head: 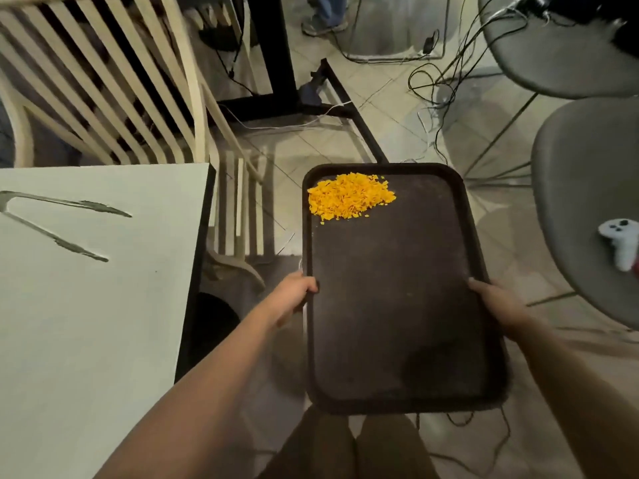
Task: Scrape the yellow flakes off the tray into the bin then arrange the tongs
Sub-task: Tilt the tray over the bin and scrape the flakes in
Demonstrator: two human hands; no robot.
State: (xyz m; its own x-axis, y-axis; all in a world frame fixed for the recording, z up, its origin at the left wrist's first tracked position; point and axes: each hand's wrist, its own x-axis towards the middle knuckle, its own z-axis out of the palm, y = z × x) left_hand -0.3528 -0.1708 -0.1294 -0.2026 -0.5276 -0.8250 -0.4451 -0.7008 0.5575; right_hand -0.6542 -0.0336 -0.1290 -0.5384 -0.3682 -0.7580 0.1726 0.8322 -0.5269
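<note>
I hold a dark brown tray point(397, 305) out over the floor, to the right of the white table. My left hand point(294, 293) grips its left rim and my right hand point(498, 299) grips its right rim. A heap of yellow flakes point(347, 197) lies in the tray's far left corner. Metal tongs point(52, 219) lie spread apart on the white table point(86, 305) at the left. A dark round opening that may be the bin point(216, 319) shows low beside the table's edge, below and left of the tray.
Cream slatted chairs point(121, 81) stand behind the table. Two grey round seats point(584, 188) are at the right, one with a white game controller point(620, 242) on it. Cables point(432, 81) trail over the tiled floor. Another person's shoe point(323, 25) shows at the top.
</note>
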